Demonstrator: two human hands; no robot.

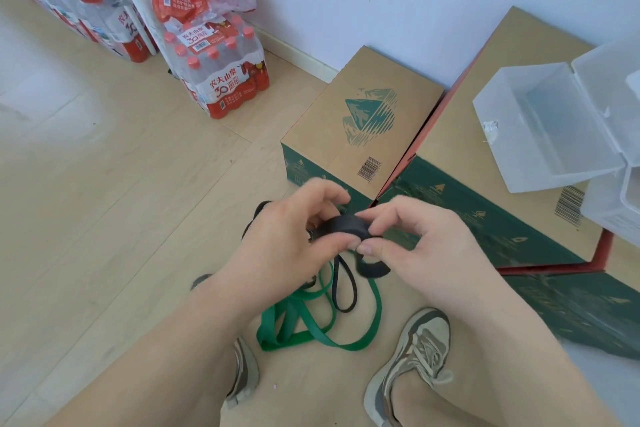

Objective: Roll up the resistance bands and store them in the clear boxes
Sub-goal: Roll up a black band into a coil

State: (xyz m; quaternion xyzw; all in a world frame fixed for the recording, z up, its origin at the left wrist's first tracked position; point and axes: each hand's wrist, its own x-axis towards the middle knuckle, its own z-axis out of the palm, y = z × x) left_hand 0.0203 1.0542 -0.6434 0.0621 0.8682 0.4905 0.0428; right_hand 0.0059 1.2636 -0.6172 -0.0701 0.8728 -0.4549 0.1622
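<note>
A black resistance band (pixel 346 225), partly wound into a tight coil, is held between my left hand (pixel 287 239) and my right hand (pixel 415 239) above the floor. Its loose end hangs down in a thin black loop. A green resistance band (pixel 311 329) lies tangled on the wooden floor below my hands, between my two shoes. A clear box (pixel 540 128) with its lid flipped open stands on a cardboard carton at the right. Part of a second clear box (pixel 613 208) shows at the right edge.
Two cardboard cartons (pixel 360 121) stand against the white wall ahead and to the right. Shrink-wrapped packs of red-capped water bottles (pixel 221 76) are stacked at the back left. My shoes (pixel 412 357) rest on the light wooden floor.
</note>
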